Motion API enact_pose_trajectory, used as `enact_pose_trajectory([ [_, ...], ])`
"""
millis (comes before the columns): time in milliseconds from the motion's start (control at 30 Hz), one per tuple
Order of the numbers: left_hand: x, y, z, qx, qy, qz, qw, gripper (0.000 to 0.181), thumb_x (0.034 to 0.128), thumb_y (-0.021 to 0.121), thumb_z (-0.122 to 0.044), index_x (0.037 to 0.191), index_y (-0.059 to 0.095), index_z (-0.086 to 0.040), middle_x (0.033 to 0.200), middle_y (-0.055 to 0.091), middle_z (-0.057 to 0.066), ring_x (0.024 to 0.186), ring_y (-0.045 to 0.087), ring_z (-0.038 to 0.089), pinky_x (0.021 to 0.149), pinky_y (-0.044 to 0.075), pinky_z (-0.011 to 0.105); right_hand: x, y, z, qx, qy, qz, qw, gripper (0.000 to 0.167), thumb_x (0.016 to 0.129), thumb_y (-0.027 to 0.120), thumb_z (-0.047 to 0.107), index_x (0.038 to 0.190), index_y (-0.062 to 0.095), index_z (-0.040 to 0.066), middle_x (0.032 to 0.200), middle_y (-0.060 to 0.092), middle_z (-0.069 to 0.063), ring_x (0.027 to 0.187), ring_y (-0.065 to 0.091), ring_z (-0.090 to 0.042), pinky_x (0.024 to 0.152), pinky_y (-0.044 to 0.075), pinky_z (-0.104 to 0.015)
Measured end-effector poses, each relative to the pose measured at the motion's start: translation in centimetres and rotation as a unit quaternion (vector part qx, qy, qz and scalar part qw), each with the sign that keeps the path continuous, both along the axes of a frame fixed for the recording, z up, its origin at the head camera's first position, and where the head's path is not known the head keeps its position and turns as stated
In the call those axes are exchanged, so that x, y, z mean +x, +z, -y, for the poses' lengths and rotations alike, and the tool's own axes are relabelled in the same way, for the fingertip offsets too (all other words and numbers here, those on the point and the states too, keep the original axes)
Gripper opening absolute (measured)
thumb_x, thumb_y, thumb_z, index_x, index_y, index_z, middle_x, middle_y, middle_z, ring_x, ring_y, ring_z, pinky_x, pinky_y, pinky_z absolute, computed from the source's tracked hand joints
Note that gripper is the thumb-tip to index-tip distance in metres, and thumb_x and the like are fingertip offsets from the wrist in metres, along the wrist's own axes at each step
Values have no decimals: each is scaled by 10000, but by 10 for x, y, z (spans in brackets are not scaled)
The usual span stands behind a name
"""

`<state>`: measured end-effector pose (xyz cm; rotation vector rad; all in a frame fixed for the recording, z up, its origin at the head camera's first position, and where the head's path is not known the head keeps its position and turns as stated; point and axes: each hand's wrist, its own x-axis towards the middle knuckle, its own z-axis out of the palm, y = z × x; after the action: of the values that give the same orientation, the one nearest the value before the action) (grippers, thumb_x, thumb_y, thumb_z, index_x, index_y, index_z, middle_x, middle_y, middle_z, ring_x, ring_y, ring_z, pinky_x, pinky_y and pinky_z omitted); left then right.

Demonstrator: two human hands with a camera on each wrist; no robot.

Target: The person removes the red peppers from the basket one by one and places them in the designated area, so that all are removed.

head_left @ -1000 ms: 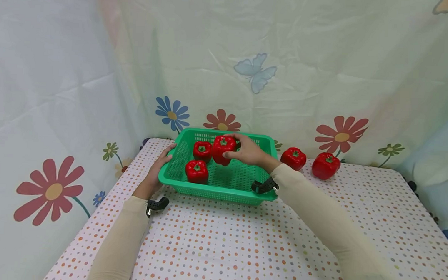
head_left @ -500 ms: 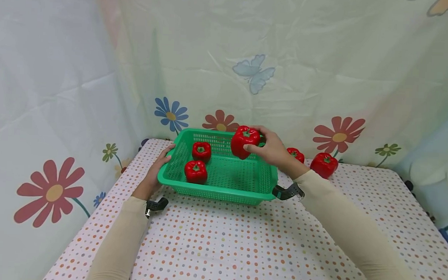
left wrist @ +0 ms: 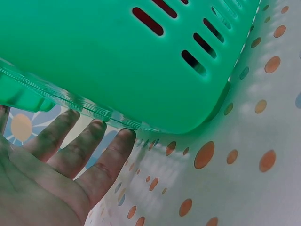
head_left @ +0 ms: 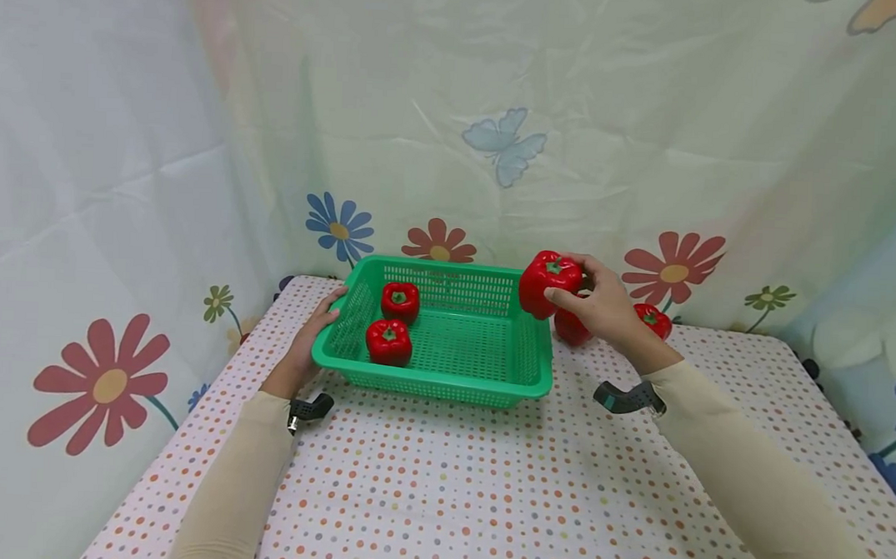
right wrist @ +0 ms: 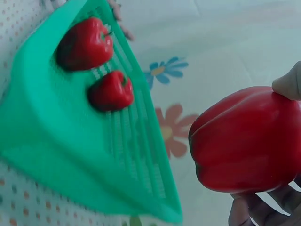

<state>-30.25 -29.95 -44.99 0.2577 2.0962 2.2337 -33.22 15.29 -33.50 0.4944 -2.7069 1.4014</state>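
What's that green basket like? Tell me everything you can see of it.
The basket is rectangular with rounded corners, seemingly plastic. A smooth rim tops its perforated walls. It sits upright on the dotted cloth, with one red pepper and another inside, toward its left end. There, the left hand rests against it from outside.

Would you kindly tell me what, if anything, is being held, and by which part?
The right grip holds a red pepper by opposite sides of its body; the left grip only touches the green basket.
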Motion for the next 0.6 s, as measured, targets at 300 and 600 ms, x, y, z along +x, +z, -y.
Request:
enact_pose_trajectory([
  [300,-12,-14,4,68,69,-92,9999,538,1051,334,-318,1569,191,-296,1649,112,38,1492,172,359,1169,207,590,5,-6,-45,-50,-654,-403,9970,798,898,707,339,1526,287,82,1433,445,-229,1161,459,-326,706,445,-99],
  [600,-2,-4,-1,67,54,-61,9999,540,1056,321,-284,1576,178,-282,1654,100,62,1492,170,368,1170,205,587,4,-11,-97,-184,-1557,-532,9862,748,952,626,308,1541,225,83,1504,370,-221,1200,412,-290,705,385,-26],
])
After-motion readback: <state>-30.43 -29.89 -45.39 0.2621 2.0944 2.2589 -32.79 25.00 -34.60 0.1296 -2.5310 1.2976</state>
